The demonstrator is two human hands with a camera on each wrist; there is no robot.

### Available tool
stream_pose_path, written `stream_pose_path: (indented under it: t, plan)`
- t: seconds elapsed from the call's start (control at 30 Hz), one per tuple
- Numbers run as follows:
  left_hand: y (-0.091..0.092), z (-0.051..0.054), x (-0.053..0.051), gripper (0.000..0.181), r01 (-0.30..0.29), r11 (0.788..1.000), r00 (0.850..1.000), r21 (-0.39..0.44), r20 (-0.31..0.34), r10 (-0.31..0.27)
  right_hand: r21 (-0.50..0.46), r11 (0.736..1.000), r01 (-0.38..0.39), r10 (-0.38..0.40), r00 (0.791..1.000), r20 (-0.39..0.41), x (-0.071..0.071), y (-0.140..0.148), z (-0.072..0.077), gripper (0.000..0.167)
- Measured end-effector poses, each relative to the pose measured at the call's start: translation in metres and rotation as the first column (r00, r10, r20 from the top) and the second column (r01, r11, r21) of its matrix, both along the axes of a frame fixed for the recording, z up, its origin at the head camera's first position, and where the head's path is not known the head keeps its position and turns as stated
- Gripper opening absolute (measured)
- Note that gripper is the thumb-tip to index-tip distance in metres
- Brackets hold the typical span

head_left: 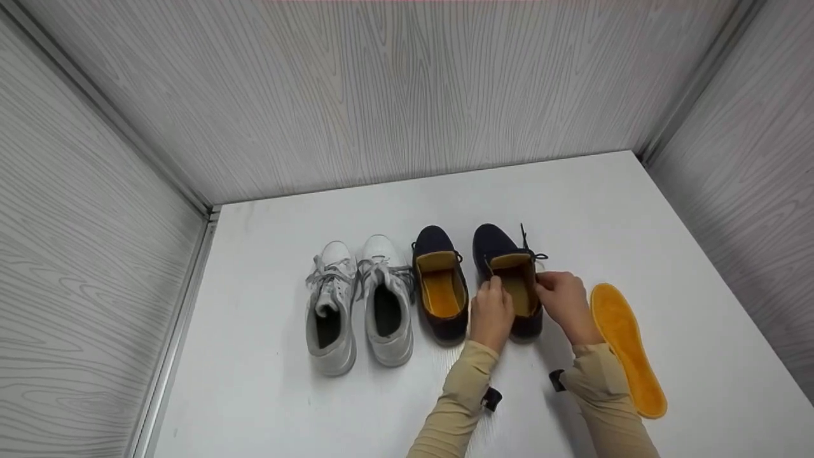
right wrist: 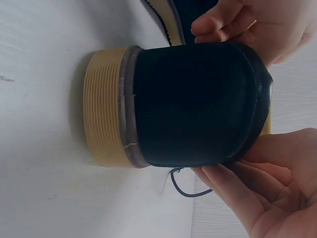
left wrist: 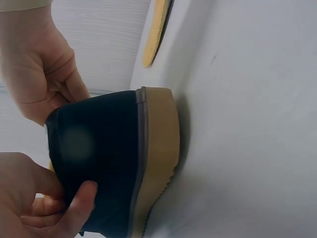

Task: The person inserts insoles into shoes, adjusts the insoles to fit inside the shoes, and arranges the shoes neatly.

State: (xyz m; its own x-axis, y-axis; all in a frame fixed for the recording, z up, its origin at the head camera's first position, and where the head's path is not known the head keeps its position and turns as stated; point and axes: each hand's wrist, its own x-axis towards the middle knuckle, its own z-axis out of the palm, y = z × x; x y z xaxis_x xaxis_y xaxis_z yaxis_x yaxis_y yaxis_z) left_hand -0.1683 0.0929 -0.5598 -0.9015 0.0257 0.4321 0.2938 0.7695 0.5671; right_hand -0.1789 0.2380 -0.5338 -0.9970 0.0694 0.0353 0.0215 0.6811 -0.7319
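A dark navy loafer [head_left: 493,242] with a tan lining stands upright on the table, its toe pointing away. My left hand [head_left: 491,315] grips the left side of its opening, fingers curled over the rim. On the opposite side, my right hand [head_left: 567,304] pinches the edge, thumb and fingers about it. From behind, the right wrist view shows the dark heel [right wrist: 193,104] above a ribbed tan sole [right wrist: 105,106]. A matching loafer [head_left: 434,239] with an orange insole inside stands just left. To the right of my right hand lies a loose orange insole [head_left: 613,312].
Two white lace-up sneakers, the left one [head_left: 337,362] and the right one [head_left: 391,353], stand side by side left of the loafers. Grey wood-grain panels [head_left: 407,95] wall the white table [head_left: 254,305] at the back and sides.
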Motion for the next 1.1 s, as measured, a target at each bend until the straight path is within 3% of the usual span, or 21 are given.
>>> stream_pose_path:
  t: [0.27, 0.5, 0.77, 0.97, 1.1]
  plan:
    - [0.0, -0.002, 0.001, 0.011, 0.019, 1.0, 1.0, -0.004, -0.025, -0.019, -0.048, 0.998, 0.032, -0.03, 0.999, 0.022, 0.003, 0.0, -0.006, 0.026]
    - [0.0, 0.0, 0.002, 0.012, 0.01, 0.999, 1.0, -0.051, 0.011, -0.01, -0.05, 0.998, 0.033, -0.033, 0.999, -0.004, 0.005, -0.001, -0.003, 0.026]
    - [0.002, 0.022, 0.003, 0.012, -0.008, 0.984, 0.997, -0.178, 0.077, 0.022, -0.031, 0.999, -0.013, 0.014, 1.0, 0.019, 0.006, 0.012, 0.005, 0.025]
    - [0.02, 0.048, 0.009, 0.007, 0.043, 0.984, 0.995, -0.175, 0.096, -0.027, 0.014, 1.0, 0.006, -0.006, 0.999, 0.04, 0.013, 0.036, 0.017, 0.02]
    - [0.034, 0.052, 0.015, 0.007, 0.082, 0.979, 0.994, -0.185, 0.092, -0.066, 0.105, 0.994, 0.043, -0.053, 0.994, 0.094, 0.021, 0.056, 0.02, 0.02]
